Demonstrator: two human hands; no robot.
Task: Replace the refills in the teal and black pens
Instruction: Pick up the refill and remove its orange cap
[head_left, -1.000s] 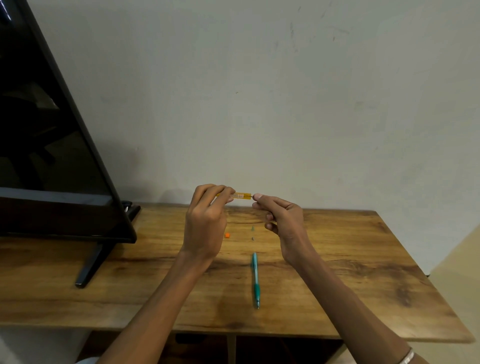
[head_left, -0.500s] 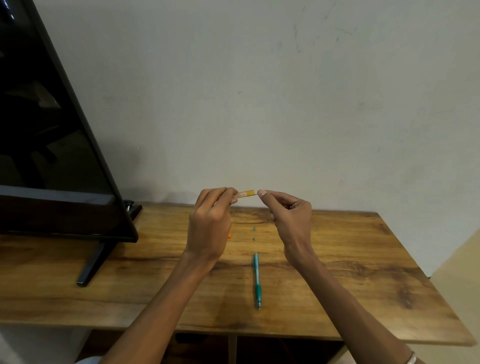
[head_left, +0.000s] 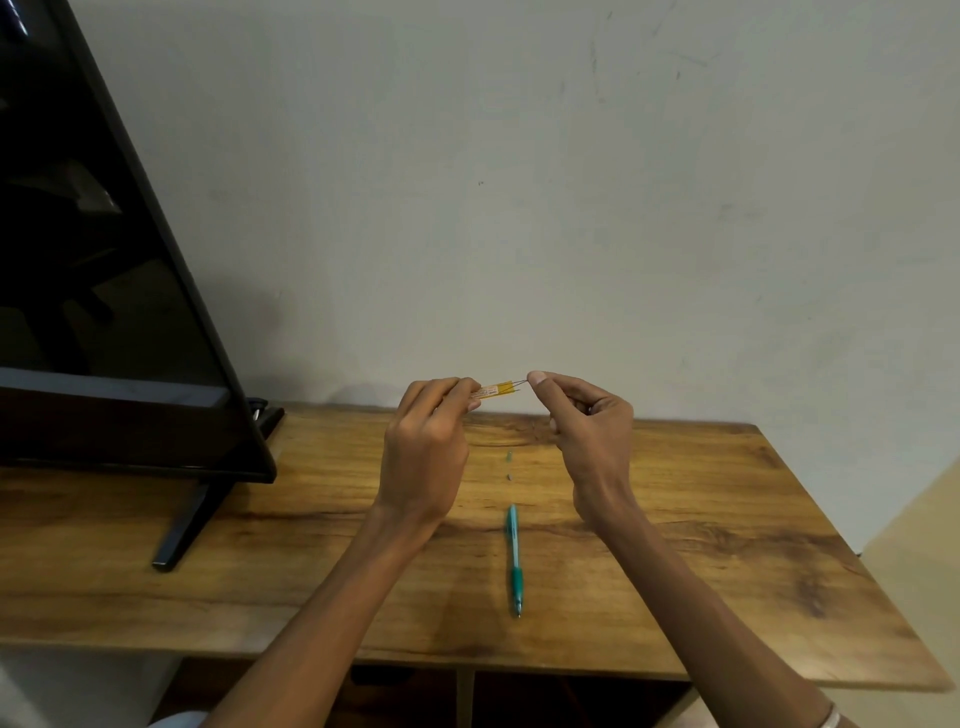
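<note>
Overhead, a pale, scuffed wall (head_left: 519, 182) is filling most of the view. At the far left a dark screen (head_left: 93, 260) is being cut off by the frame's edge, its glossy face showing only dim reflections, and its slim black foot (head_left: 182, 525) is resting on the wooden surface (head_left: 727, 545). That surface is showing warm brown grain with darker knots; its near edge is running across the bottom of the view and its right edge is slanting away, leaving wide bare room on the right side and along the near left.

Both forearms are reaching in from the near edge, raised above the surface. The left hand (head_left: 423, 447) is curling closed around a small yellow, translucent refill case (head_left: 496, 389); most of the case is hiding behind the fingers, and its label is too small to read. The right hand (head_left: 587, 426) is pinching thumb and forefinger together on thin dark refills (head_left: 521, 384) sticking out of the case's right end; how many cannot be told.

A slender teal pen (head_left: 514, 558) is lying on the surface between the wrists, tip pointing near, touching neither arm. Just beyond its far end, two tiny specks (head_left: 509, 465) are sitting apart, too small to identify.
</note>
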